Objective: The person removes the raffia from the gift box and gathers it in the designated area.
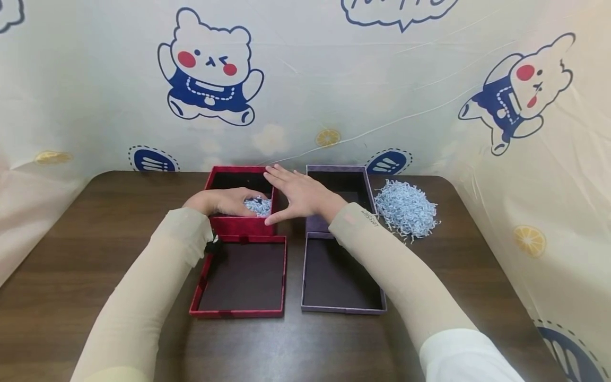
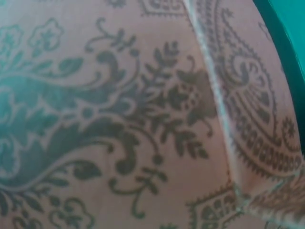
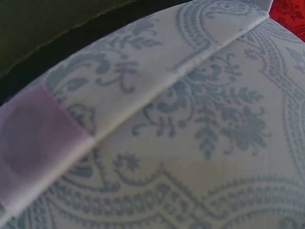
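Pale blue shredded paper [image 1: 258,206] lies in the front right of the red box [image 1: 241,227]. My left hand [image 1: 224,201] reaches over the front wall into this box, thumb and forefinger spread around the shreds; its other fingertips are hidden. Over the box's right wall, my right hand [image 1: 305,193] hovers with straight, spread fingers and holds nothing. Just right of it stands an open purple box [image 1: 339,168], dark inside, partly covered by my right forearm. Close up, the left wrist view shows a patterned wall [image 2: 119,109], the right wrist view a pale patterned wall [image 3: 205,109].
Nearest me lie two shallow lids, one red [image 1: 238,313] and one purple [image 1: 343,309]. A heap of pale blue shredded paper [image 1: 407,208] sits on the brown table [image 1: 291,345] at the far right. Behind the boxes hangs a printed curtain [image 1: 305,79].
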The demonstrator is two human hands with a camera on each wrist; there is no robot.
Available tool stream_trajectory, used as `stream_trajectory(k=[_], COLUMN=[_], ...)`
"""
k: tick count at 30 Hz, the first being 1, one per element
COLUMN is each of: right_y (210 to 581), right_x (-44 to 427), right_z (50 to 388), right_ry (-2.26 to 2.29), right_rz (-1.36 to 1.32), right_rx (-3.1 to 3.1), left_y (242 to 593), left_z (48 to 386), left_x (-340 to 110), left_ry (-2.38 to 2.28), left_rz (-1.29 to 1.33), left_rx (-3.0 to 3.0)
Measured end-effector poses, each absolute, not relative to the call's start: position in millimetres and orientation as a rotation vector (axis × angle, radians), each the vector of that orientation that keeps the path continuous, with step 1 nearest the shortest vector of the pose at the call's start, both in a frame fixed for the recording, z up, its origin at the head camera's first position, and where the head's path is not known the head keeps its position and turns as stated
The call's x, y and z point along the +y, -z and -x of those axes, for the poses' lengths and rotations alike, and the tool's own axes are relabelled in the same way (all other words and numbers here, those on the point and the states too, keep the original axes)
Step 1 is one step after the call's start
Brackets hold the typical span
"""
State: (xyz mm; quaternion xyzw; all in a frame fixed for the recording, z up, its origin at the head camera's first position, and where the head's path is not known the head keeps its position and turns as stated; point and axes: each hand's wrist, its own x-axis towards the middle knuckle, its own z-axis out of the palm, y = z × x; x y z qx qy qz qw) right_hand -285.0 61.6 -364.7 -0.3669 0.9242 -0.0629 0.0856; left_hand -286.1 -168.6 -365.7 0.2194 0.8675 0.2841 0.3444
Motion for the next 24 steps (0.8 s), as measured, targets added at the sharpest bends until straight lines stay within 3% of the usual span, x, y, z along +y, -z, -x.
stream_trajectory(k=[24], right_y=[364.9], right_x=[63.3], right_z=[284.8], right_ry=[0.257], right_rz=[1.128], right_rx=[2.737], left_y=[365.5], left_z=[285.7], left_x=[-168.4], left_ry=[-0.725], left_rz=[-0.565], left_rx=[2.314])
